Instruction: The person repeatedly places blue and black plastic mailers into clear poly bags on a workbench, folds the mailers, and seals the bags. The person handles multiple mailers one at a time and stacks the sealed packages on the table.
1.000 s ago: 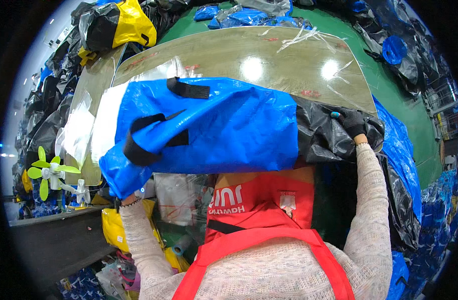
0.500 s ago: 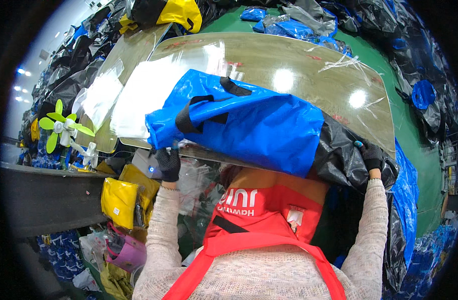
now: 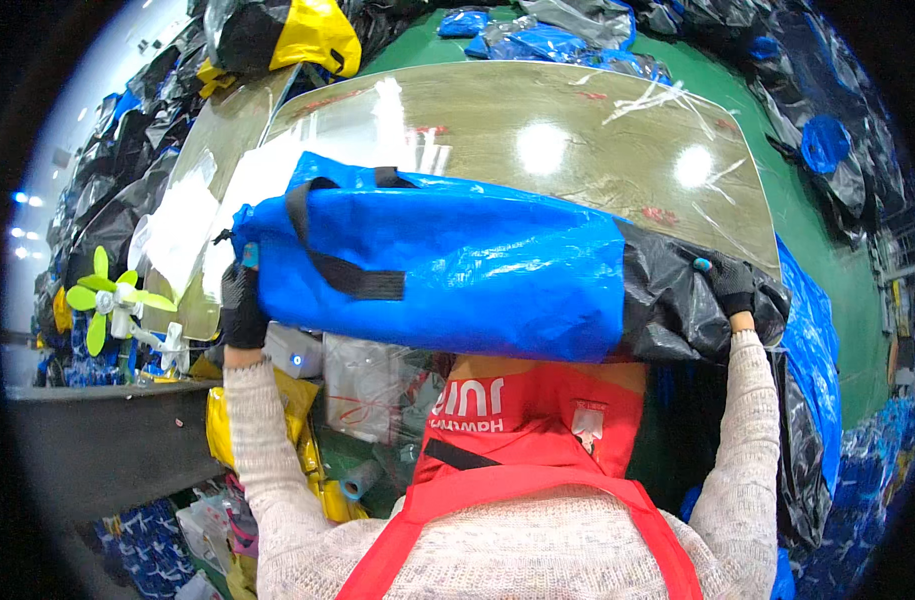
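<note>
Here, at a glossy table (image 3: 467,130) above green floor (image 3: 822,225), left hand (image 3: 243,305) and right hand (image 3: 729,287) grip a bag (image 3: 477,275)

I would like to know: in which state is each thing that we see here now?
Blue-and-black bag: laid lengthwise, creased, held at both ends.
Left hand: gloved, closed on the blue end.
Right hand: gloved, closed on the black end.
Black strap: curved over the bag.
Table: shiny, partly covered.
White sheets: lying on the table.
Fan: blades look sharp; whether running, unclear.
Grey device: small light on.
Red apron: worn.
</note>
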Demonstrator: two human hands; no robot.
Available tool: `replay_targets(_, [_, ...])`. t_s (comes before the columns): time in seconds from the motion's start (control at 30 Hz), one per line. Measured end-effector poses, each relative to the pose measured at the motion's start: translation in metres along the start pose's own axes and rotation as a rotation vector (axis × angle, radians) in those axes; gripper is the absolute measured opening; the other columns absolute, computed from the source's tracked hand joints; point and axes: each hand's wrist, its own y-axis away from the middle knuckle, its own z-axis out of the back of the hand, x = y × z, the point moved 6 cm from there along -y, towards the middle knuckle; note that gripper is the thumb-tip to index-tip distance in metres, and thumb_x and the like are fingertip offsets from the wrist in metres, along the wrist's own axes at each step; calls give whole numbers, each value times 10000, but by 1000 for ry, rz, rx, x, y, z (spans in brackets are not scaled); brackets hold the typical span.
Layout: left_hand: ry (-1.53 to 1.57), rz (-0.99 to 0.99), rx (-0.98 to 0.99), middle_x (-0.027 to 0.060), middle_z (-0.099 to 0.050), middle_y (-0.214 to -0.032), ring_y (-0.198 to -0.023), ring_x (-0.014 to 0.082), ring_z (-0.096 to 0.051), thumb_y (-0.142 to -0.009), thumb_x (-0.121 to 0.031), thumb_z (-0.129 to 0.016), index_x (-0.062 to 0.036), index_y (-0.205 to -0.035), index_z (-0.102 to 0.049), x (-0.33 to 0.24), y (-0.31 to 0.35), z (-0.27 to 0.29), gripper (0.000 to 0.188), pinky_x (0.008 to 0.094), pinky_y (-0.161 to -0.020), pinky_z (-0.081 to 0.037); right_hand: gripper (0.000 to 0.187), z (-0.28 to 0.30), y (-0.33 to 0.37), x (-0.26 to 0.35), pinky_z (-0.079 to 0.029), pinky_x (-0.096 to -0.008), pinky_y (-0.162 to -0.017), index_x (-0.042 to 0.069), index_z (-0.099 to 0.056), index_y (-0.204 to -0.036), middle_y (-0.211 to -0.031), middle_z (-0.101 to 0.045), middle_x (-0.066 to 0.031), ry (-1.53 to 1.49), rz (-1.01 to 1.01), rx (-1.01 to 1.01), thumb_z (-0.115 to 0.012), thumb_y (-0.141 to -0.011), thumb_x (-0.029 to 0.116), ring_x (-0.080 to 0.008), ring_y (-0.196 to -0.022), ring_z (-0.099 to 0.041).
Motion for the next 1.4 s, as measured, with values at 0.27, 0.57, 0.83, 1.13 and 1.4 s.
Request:
replay_targets(0.27, [-618, 261, -16, 108, -631, -1167, -1033, 217, -577, -892, -418, -658, 19, -1284, -551, -3, 33, -16, 597, 352, -944, -441, 562, 0, -1, 9, -495, -453, -742, 126, -707, -928, -881, -685, -160, 134, 58, 41, -477, -859, 634, -360, -825, -657])
replay_targets(0.57, [-430, 316, 286, 66, -672, -1004, -852, 141, -589, -952, -388, -545, -47, -1135, -618, -13, -72, -67, 394, 258, -771, -459, 523, 10, 2, 14, -494, -466, -726, 120, -713, -905, -877, -686, -153, 126, 4, -5, -507, -863, 599, -358, -816, -658])
replay_targets(0.83, [-407, -23, 341, 0, -602, -903, -816, 103, -527, -931, -271, -576, -77, -986, -620, -58, -44, -72, 207, 261, -771, -437, 487, 2, 3, 8, -504, -442, -757, 127, -717, -955, -887, -690, -156, 20, 64, -48, -504, -884, 558, -348, -840, -661])
replay_targets(1.13, [438, 216, 430, 150, -482, -1387, -1261, 246, -480, -935, -365, -583, -40, -1418, -388, -49, 52, 5, 614, 375, -1032, -414, 508, 0, 3, -1, -490, -468, -793, 119, -706, -1004, -977, -683, -165, -31, 26, -13, -499, -890, 568, -376, -891, -645])
replay_targets(1.4, [352, 248, 203, 213, -543, -1272, -1158, 363, -517, -904, -515, -561, -34, -1392, -402, -32, -2, -56, 703, 494, -1027, -375, 604, 0, 3, -5, -497, -457, -756, 96, -698, -963, -925, -680, -187, 9, -50, -21, -460, -874, 644, -388, -863, -643])
